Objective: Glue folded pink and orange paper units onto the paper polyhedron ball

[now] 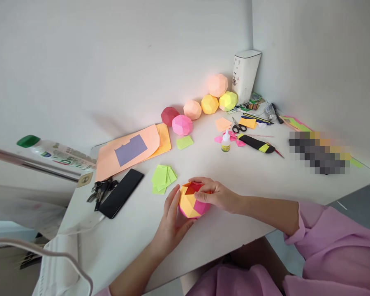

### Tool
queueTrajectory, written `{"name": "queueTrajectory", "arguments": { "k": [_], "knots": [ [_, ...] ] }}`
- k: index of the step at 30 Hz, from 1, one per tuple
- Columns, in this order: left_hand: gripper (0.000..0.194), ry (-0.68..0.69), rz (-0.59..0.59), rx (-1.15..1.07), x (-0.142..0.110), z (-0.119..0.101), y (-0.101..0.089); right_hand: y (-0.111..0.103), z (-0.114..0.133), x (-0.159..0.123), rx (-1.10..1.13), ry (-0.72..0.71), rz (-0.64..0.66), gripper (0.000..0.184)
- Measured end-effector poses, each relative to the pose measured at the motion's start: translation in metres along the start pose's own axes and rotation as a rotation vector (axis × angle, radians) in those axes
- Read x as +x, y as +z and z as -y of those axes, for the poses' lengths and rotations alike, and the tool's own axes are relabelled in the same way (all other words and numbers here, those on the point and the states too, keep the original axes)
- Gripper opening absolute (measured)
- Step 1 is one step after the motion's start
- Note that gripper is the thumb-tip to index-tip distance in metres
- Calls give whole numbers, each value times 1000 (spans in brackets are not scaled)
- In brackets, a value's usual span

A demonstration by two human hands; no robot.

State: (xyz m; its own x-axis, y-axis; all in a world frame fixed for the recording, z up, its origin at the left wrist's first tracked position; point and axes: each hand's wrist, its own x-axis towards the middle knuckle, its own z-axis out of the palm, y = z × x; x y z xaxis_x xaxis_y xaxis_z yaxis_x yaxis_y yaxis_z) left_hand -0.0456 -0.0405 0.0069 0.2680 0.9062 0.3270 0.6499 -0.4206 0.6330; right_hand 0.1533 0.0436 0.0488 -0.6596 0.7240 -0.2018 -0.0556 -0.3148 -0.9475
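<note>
A faceted paper ball (pixel 189 206) in yellow-orange and pink is held low over the front of the table, with an opening at its top that shows a red-orange inside. My left hand (pixel 172 220) cups its left side and underside, thumb below and fingers along the side. From the right, my right hand (pixel 217 195) grips the ball at the edge of the opening, thumb in front and fingers behind. Several green paper pieces (pixel 164 179) lie just beyond my left hand. A small glue bottle (pixel 226 142) with a white tip stands farther back.
Finished-looking paper balls (pixel 193 109) line the wall. Scissors (pixel 239 125), a black and yellow cutter (pixel 255 144) and pink scraps lie at right. Leftward are a black phone (pixel 122 193), keys (pixel 101 191) and orange paper sheets (pixel 126 150). A white bin-like container (pixel 245 78) stands in the corner.
</note>
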Motion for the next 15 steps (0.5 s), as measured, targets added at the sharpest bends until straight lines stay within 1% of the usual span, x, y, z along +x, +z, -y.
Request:
{"name": "queueTrajectory", "arguments": {
  "k": [2, 5, 6, 10, 11, 15],
  "knots": [
    [79, 4, -20, 0, 0, -1, 0, 0, 1, 1, -6, -10, 9, 44],
    [74, -2, -30, -38, 0, -3, 0, -1, 3, 2, 9, 12, 11, 54],
    [72, -14, -29, -59, 1, -4, 0, -2, 4, 3, -6, 14, 8, 54],
    [68, -73, -20, -122, 0, -5, -1, -6, 0, 4, -219, -59, 26, 39],
    [67, -82, -17, -128, 0, -5, -1, -7, -1, 3, -272, -78, 32, 38],
    [67, -74, -22, -113, -1, -5, -3, -9, -3, 1, -381, -119, 84, 47]
  ]
}}
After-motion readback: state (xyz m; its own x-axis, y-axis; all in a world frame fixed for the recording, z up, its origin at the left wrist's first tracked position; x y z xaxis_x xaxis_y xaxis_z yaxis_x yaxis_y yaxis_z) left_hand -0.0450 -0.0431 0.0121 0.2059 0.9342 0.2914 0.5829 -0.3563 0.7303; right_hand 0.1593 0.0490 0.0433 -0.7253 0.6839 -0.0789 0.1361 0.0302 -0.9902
